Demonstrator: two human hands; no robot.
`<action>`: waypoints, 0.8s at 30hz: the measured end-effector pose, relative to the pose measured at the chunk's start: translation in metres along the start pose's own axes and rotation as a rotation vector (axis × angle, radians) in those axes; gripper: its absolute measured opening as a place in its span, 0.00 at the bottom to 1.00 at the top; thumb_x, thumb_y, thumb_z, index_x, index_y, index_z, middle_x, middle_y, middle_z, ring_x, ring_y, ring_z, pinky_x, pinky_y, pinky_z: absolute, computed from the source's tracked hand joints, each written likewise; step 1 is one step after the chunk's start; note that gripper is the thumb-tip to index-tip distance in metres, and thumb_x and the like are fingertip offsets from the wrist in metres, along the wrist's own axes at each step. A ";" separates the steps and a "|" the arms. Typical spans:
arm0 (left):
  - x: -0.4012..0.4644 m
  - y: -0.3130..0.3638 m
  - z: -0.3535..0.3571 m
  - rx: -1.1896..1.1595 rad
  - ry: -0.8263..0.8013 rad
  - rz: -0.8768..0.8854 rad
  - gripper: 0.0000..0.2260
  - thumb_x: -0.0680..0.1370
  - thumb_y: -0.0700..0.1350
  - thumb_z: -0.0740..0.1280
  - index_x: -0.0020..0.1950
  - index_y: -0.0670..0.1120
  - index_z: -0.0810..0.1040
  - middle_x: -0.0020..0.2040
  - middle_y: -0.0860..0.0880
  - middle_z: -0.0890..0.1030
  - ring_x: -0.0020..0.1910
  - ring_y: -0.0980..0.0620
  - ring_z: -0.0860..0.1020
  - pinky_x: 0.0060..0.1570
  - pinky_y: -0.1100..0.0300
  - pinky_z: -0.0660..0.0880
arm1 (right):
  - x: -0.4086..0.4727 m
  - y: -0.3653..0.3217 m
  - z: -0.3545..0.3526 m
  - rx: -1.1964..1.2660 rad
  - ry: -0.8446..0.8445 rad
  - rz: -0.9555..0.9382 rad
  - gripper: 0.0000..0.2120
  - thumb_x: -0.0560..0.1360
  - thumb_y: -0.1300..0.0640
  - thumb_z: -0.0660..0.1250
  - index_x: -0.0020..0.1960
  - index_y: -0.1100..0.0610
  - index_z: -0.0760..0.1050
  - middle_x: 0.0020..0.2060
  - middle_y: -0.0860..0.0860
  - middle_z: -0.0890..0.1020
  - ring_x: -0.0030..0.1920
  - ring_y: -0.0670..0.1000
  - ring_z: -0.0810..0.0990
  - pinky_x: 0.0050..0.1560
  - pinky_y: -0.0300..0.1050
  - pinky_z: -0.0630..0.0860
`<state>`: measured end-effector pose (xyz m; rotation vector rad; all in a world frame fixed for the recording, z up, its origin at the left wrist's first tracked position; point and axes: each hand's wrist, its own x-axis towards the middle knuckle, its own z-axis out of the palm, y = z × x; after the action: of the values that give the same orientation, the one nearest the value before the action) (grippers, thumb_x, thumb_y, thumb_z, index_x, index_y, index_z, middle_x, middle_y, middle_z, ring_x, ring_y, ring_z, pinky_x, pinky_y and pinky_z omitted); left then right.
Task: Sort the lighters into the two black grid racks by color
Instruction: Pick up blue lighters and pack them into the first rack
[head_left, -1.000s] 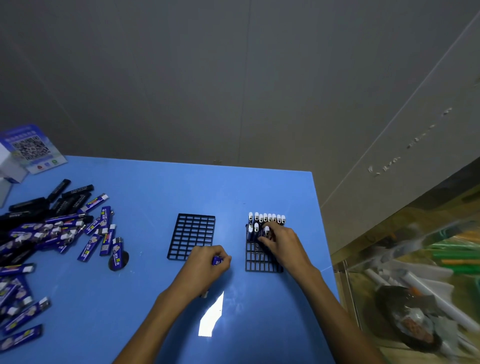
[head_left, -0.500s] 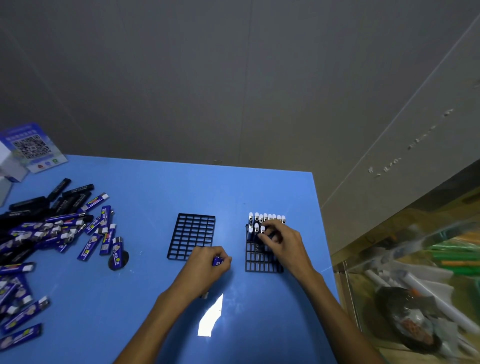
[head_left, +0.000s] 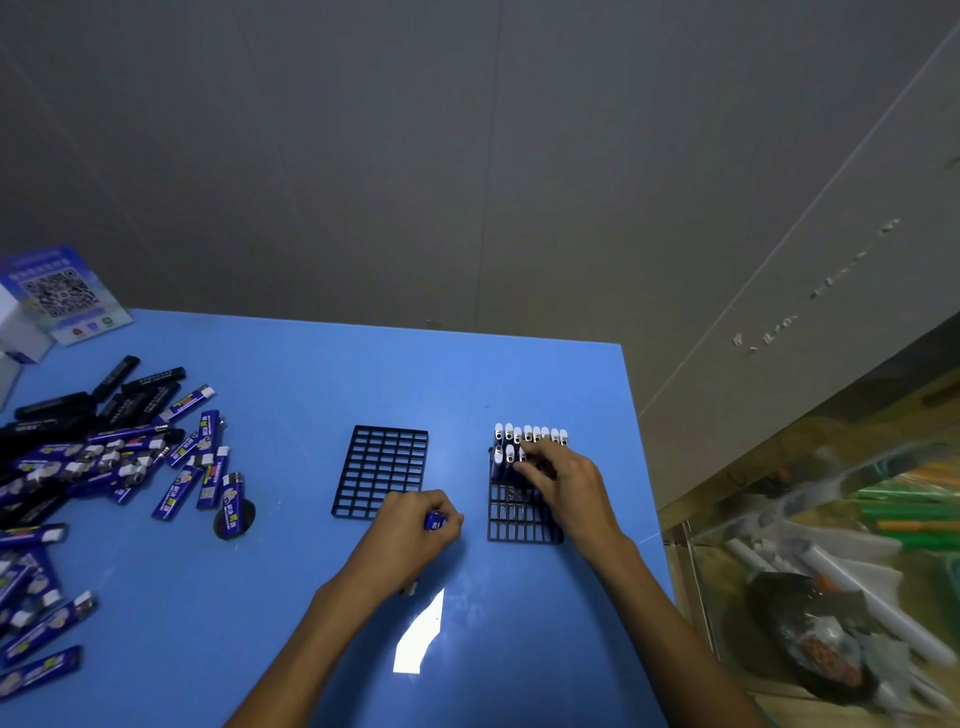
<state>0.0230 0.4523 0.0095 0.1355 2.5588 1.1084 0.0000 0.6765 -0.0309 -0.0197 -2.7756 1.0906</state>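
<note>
On the smooth blue table (head_left: 311, 384), left hand (head_left: 410, 530) grips blue lighters (head_left: 435, 519); right hand (head_left: 563, 480) pinches one in the lattice rack (head_left: 519, 519).

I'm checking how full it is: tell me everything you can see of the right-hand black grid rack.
The right-hand rack is a black, plastic-looking lattice of small rectangular cells lying flat on the blue table, near its right edge. Its far rows hold upright blue lighters with white tops; the near rows are empty. The right hand reaches over its middle, fingertips among the lighters.

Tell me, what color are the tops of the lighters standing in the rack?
White tops, on blue lighters; head view.
</note>
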 end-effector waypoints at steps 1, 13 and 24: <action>-0.001 0.001 0.000 0.001 -0.001 0.003 0.06 0.77 0.46 0.68 0.41 0.48 0.81 0.38 0.51 0.82 0.35 0.55 0.79 0.37 0.65 0.77 | 0.000 0.000 0.000 0.000 -0.004 0.003 0.10 0.73 0.53 0.73 0.53 0.54 0.80 0.41 0.47 0.83 0.40 0.48 0.80 0.45 0.48 0.78; -0.003 0.010 0.004 0.026 -0.034 0.046 0.09 0.73 0.47 0.73 0.48 0.54 0.75 0.33 0.53 0.75 0.31 0.57 0.74 0.34 0.69 0.73 | -0.017 -0.046 -0.023 0.325 -0.185 -0.026 0.06 0.72 0.60 0.73 0.48 0.52 0.80 0.39 0.44 0.80 0.33 0.44 0.75 0.39 0.36 0.74; -0.007 0.022 0.012 0.057 -0.082 0.123 0.13 0.67 0.41 0.72 0.39 0.54 0.70 0.32 0.54 0.73 0.31 0.57 0.71 0.30 0.70 0.67 | -0.033 -0.066 -0.025 0.458 -0.589 -0.029 0.08 0.72 0.60 0.74 0.50 0.55 0.81 0.43 0.44 0.82 0.37 0.44 0.76 0.41 0.38 0.73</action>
<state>0.0322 0.4742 0.0197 0.3501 2.5383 1.0499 0.0391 0.6422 0.0271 0.4643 -2.8822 1.9604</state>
